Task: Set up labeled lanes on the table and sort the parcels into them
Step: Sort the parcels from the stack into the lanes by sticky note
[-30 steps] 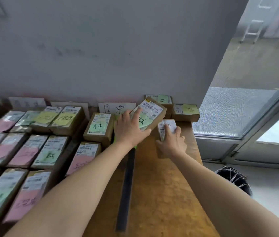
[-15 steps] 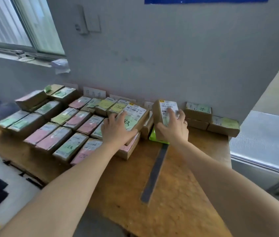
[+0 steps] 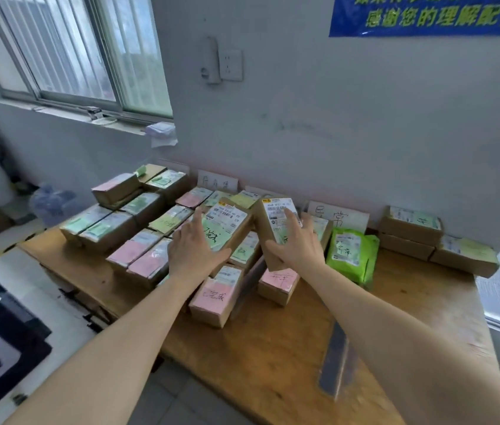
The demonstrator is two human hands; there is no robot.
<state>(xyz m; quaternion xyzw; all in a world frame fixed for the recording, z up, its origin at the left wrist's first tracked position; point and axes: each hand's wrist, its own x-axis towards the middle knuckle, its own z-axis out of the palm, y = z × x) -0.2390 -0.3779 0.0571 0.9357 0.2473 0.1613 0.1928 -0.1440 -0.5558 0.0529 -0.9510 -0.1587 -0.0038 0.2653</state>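
Observation:
My left hand (image 3: 195, 250) holds a cardboard parcel with a green note (image 3: 228, 223), lifted above the rows of parcels. My right hand (image 3: 297, 245) grips a second cardboard parcel with a white shipping label (image 3: 273, 219), tilted upright just to the right of the first. Under them lie rows of small boxes with pink, green and yellow notes (image 3: 138, 250) on the wooden table (image 3: 273, 348). Handwritten lane labels (image 3: 337, 216) lean against the wall. A pink-noted box (image 3: 216, 297) and another (image 3: 277, 282) lie nearest me.
A green plastic mailer (image 3: 351, 251) lies right of my right hand. Stacked boxes (image 3: 409, 231) stand at the back right, one more (image 3: 465, 256) beside them. A dark strip (image 3: 336, 360) marks the table. A window (image 3: 83, 53) and a wall socket (image 3: 230, 65) are behind.
Both hands have lifted their parcels higher and moved left over the sorted rows. The head has turned left and up, which brings the window and the blue banner into view.

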